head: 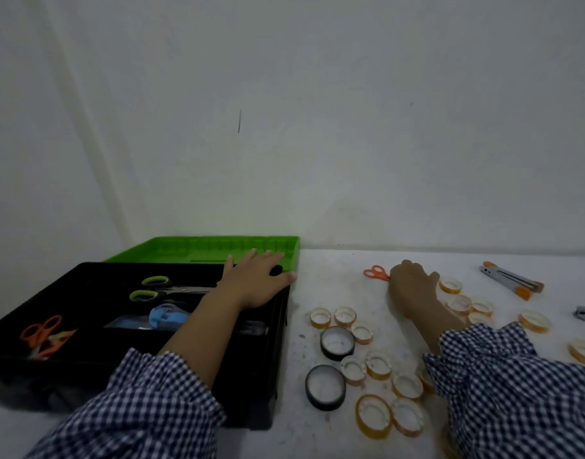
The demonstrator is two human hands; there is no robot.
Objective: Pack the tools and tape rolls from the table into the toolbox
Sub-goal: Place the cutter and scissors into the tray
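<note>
Step in hand, as I read it: picking the orange scissors point(377, 272) off the table point(334, 286). They lie at the far side, well apart from the toolbox point(279, 359) and just left of the right hand point(413, 288). Long axis runs roughly left-right, tilted slightly. The handle loops point left toward the box, and the blade end goes under the right hand. That hand's fingers are curled down over the blades, but the back of the hand hides the contact, so I can't tell if it has a grip. The left hand point(254, 286) lies flat with fingers spread on the box's far right corner, holding nothing; I take it to be steadying the box. My advice: pinch the closed blades near the pivot, not the tips, so the pair doesn't swing open. Lift clear of the tape rolls point(346, 316) before traversing left. Carry handles first, since they already point that way. Set the pair down parallel to the green-handled scissors point(158, 289) in the back compartment, or beside the boxed orange pair point(42, 336). Move the left hand aside first; it sits on the approach path.
</note>
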